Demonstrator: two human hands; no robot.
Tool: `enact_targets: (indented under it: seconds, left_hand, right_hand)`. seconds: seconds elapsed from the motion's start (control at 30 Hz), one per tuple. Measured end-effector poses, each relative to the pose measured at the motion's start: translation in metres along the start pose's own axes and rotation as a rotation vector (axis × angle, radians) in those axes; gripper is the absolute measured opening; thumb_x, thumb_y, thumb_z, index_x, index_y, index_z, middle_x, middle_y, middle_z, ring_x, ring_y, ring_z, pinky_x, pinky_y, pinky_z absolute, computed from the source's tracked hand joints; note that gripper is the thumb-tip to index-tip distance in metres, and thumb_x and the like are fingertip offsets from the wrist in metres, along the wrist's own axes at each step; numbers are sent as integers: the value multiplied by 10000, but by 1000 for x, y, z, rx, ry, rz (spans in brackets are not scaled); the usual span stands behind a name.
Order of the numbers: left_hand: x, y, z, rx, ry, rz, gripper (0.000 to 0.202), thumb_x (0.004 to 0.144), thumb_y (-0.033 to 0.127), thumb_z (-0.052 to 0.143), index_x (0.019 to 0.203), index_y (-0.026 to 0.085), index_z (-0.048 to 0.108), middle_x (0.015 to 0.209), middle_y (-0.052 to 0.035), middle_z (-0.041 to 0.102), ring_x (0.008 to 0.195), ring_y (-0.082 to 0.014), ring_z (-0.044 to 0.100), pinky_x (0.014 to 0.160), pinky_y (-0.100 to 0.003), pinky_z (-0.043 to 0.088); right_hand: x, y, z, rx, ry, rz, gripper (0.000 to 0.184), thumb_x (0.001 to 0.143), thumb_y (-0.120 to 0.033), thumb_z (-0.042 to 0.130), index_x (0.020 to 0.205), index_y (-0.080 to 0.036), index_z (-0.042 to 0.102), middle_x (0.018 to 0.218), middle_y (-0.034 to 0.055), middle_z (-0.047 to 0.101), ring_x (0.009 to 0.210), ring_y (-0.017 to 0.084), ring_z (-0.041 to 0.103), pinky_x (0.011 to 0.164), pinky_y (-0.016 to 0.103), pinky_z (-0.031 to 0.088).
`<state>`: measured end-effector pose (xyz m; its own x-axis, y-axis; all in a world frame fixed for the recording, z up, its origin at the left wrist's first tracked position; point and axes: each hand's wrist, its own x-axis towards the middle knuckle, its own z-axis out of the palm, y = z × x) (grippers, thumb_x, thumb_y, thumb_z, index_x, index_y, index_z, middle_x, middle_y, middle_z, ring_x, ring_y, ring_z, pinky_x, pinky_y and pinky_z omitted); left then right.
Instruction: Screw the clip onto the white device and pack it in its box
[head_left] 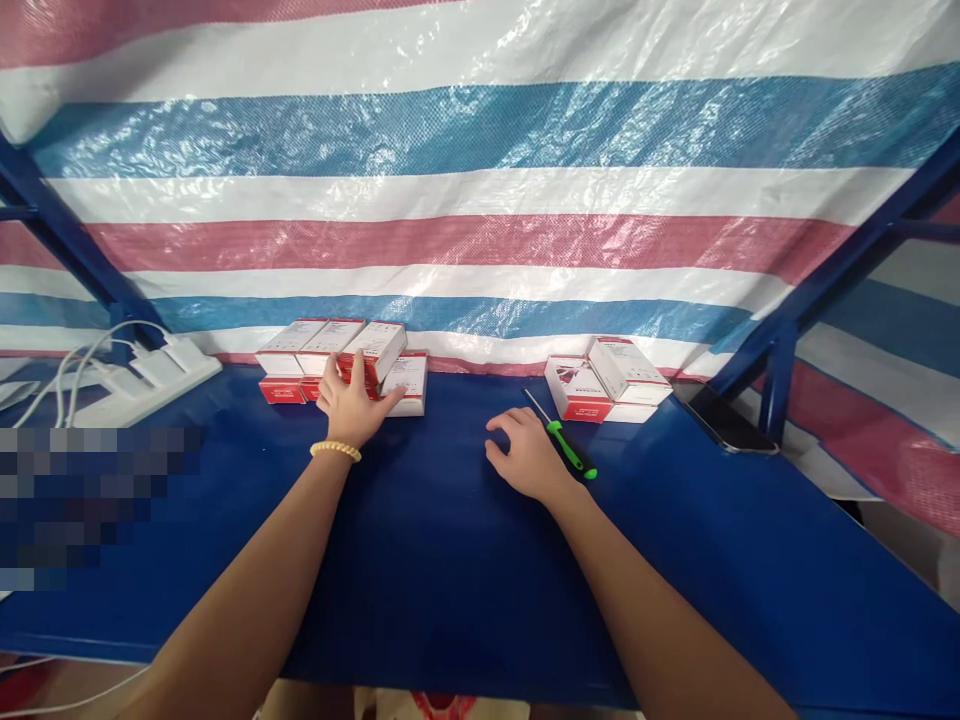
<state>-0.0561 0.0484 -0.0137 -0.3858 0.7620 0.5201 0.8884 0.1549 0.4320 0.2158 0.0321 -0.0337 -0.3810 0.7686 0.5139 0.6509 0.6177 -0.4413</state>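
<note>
Red-white boxes [322,345] sit stacked left of the screwdriver [568,448] on the table [420,560]. Left hand [349,408] is at the stack, fingers spread against it; can't tell if gripping. Right hand [529,455], loosely curled and free, just left of screwdriver. Second pile [626,372] right of screwdriver, phone [727,418] farther right.

On my feed I look out from the wearer's head — above the near edge of the blue worktop [465,580], facing forward and down. The view is wide: I get that near edge low in frame, the far edge about mid-height, and the striped sheet [450,130] beyond it up top. I'm close in, with the left hand [351,405] and right hand [529,455] just ahead.
</note>
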Motion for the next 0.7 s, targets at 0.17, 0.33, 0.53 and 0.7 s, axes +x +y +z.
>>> enact_targets:
  seconds: [0.17, 0.33, 0.53, 0.7]
  left_hand:
    - [7, -1, -3, -53, 60, -69, 586, 702, 534, 689, 1189, 231, 570, 1503, -165, 266, 1355, -445, 275, 1040, -644, 266]
    - [7, 5, -2, -160, 212, -72, 291, 726, 350, 678, 926, 164, 578, 1349, -189, 485, 1282, -338, 437, 1064, -518, 355]
    - [-1, 10, -20, -331, 343, -77, 289, 703, 354, 702, 884, 182, 556, 1069, -93, 636, 1086, -250, 591, 994, -414, 453]
    - [-27, 33, -39, -564, 171, 322, 357, 732, 404, 690, 981, 181, 566, 1149, -82, 622, 1061, -211, 616, 913, -364, 513]
  right_hand:
    - [-1, 0, -1, -15, -1, 1, 109, 806, -157, 580, 907, -191, 604, 918, 58, 612, 947, 239, 519, 857, 411, 467]
    - [0, 4, -2, -36, 3, -1, 109, 797, -167, 590, 903, -190, 608, 909, 54, 617, 923, 237, 529, 865, 419, 470]
    - [1, 7, -1, -35, 73, -32, 179, 810, -197, 562, 985, -190, 595, 941, 64, 620, 961, 248, 550, 908, 441, 474]
    - [0, 6, -3, 57, 222, -64, 629, 803, -389, 642, 1349, -180, 408, 1204, 135, 532, 1062, 270, 553, 931, 458, 495]
